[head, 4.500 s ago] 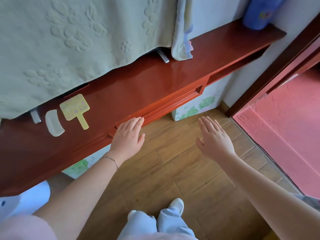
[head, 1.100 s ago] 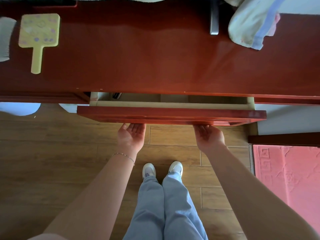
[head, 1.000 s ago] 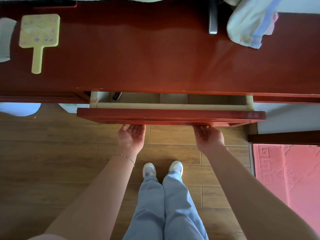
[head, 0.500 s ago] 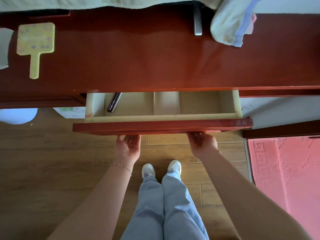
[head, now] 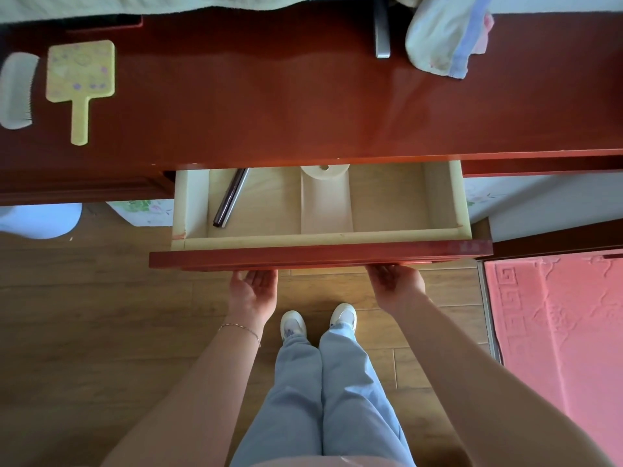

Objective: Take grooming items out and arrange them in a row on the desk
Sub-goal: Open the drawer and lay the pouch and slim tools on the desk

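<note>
The drawer (head: 320, 255) of the red-brown desk (head: 269, 106) stands pulled out. Its pale wooden inside holds a dark metallic stick-like item (head: 232, 197) at the left, partly hidden under the desk top. My left hand (head: 253, 291) and my right hand (head: 396, 284) hook their fingers under the drawer's front panel, palms up. On the desk top at the far left lie a white comb (head: 17, 91) and a yellow hand mirror (head: 80, 84), side by side.
A pale towel (head: 445, 38) hangs onto the desk at the back right, next to a grey metal foot (head: 382, 35). A green cloth (head: 135, 3) covers something along the back. A pink rug (head: 559, 332) lies on the right floor. A floral box (head: 141, 210) sits under the desk.
Both hands have pulled the drawer farther out toward me. More of its inside and of the dark stick-like item now shows.
</note>
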### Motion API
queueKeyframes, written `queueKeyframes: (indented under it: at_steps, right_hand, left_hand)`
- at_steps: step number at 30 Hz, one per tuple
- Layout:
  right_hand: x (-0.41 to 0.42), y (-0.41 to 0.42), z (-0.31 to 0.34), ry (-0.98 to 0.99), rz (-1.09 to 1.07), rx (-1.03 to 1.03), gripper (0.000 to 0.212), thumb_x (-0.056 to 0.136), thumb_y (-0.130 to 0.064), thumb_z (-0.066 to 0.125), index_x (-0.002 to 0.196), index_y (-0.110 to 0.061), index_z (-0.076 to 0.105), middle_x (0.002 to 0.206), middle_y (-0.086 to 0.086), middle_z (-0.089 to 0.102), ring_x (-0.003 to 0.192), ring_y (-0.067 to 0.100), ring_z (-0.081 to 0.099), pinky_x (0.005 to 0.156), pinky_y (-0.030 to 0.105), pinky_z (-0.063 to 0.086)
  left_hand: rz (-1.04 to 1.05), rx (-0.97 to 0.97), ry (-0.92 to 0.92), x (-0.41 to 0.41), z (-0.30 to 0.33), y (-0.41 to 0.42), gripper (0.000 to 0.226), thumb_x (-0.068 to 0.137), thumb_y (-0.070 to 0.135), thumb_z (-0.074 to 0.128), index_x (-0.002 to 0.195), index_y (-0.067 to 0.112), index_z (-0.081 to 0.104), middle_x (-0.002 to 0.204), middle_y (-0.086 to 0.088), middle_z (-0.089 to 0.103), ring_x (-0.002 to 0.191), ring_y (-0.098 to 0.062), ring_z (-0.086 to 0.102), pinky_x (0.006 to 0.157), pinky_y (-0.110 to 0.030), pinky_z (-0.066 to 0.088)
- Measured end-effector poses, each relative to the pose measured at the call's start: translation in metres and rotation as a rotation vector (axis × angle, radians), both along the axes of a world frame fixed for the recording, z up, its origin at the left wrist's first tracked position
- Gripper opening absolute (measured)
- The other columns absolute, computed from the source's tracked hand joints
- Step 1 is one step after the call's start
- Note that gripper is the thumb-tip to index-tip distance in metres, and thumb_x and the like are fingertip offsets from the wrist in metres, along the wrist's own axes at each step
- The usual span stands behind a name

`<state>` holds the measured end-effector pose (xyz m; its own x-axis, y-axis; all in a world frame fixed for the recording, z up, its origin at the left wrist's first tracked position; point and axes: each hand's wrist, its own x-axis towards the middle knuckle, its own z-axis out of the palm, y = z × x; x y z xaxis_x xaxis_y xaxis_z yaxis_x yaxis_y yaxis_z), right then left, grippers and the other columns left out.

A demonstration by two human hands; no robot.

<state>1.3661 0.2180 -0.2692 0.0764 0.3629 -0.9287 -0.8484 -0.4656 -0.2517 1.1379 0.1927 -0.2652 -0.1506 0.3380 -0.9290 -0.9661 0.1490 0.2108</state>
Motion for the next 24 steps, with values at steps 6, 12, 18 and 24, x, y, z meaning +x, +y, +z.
queueKeyframes:
  at_steps: [6,12,18,24]
  right_hand:
    - [0.000,-0.008,0.003,0.007,-0.039,-0.017,0.027,0.094,0.004,0.030,0.084,0.004,0.056,0.090,0.014,0.061,0.112,0.027,0.054,0.107,0.038,0.038]
    - [0.000,-0.019,0.007,-0.002,-0.020,-0.024,0.028,0.093,0.005,0.031,0.085,0.004,0.057,0.090,0.014,0.061,0.089,0.024,0.060,0.106,0.037,0.039]
    - [0.002,-0.031,0.006,-0.003,-0.050,-0.055,0.027,0.093,0.004,0.030,0.090,0.004,0.057,0.092,0.015,0.061,0.086,0.025,0.060,0.104,0.038,0.042]
    - [0.004,-0.040,0.009,-0.020,0.010,-0.058,0.026,0.093,0.005,0.032,0.086,0.003,0.057,0.091,0.013,0.061,0.090,0.023,0.059,0.105,0.035,0.040]
  left_hand:
    - [-0.011,-0.027,-0.001,-0.001,0.001,-0.007,0.038,0.100,0.030,0.030,0.097,-0.001,0.052,0.112,-0.014,0.058,0.117,-0.025,0.052,0.101,-0.037,0.042]
    - [-0.009,-0.036,-0.024,-0.003,0.002,-0.016,0.044,0.101,0.027,0.023,0.126,-0.001,0.045,0.114,-0.016,0.057,0.118,-0.027,0.052,0.104,-0.040,0.040]
    - [-0.024,-0.057,-0.035,-0.002,0.007,-0.027,0.044,0.101,0.027,0.021,0.124,-0.002,0.045,0.128,-0.016,0.052,0.121,-0.028,0.049,0.107,-0.041,0.036]
    - [-0.043,-0.074,-0.026,-0.003,0.008,-0.034,0.039,0.100,0.023,0.024,0.117,-0.002,0.049,0.128,-0.015,0.053,0.118,-0.027,0.051,0.105,-0.041,0.038]
